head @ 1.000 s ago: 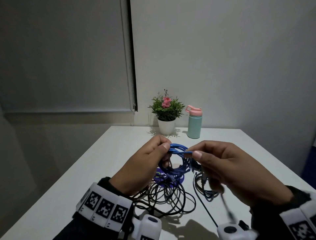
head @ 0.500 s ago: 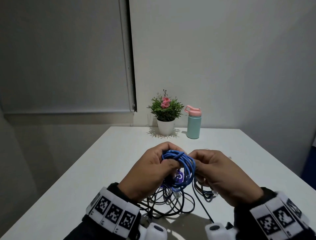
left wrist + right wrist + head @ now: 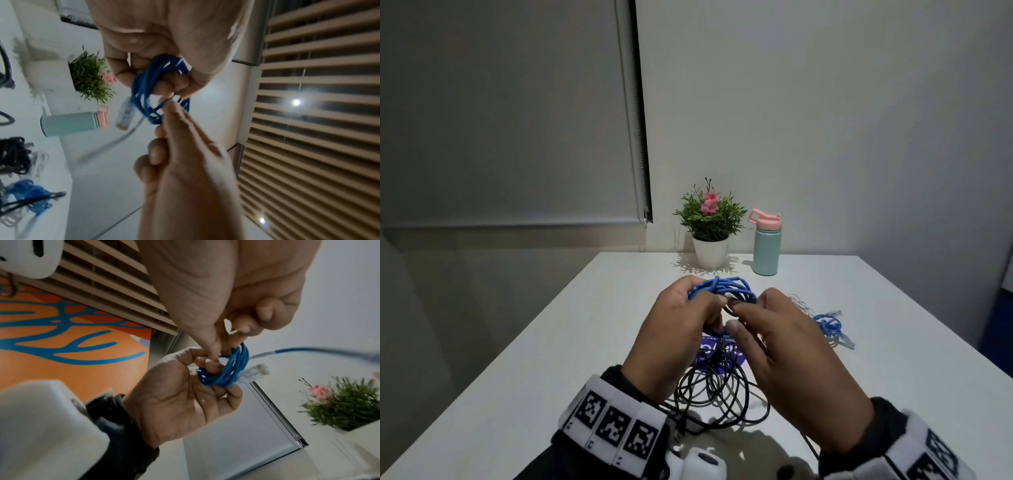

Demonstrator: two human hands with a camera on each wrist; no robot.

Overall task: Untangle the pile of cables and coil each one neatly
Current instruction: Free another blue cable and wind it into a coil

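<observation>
A small blue cable coil [image 3: 722, 289] is held above the table between both hands. My left hand [image 3: 709, 308] grips one side of the blue coil [image 3: 160, 84], fingers curled round its strands. My right hand [image 3: 739, 315] pinches the strands of the blue coil [image 3: 226, 369] from the other side. A clear plug [image 3: 252, 371] sticks out of the coil, also seen as the clear plug [image 3: 125, 116]. Below the hands, loose black cables [image 3: 715, 390] lie in tangled loops on the white table [image 3: 551, 359]. A second blue coil [image 3: 827, 323] lies to the right.
A potted plant [image 3: 710, 226] and a mint bottle with a pink lid [image 3: 766, 246] stand at the table's far edge. A purple label [image 3: 709, 349] lies under the black cables. A black coiled cable [image 3: 12, 154] lies beside the second blue coil [image 3: 28, 194].
The right hand came in from the side against the coil. Both hands carried the blue coil up and away from me, and it turned from upright to flatter.
</observation>
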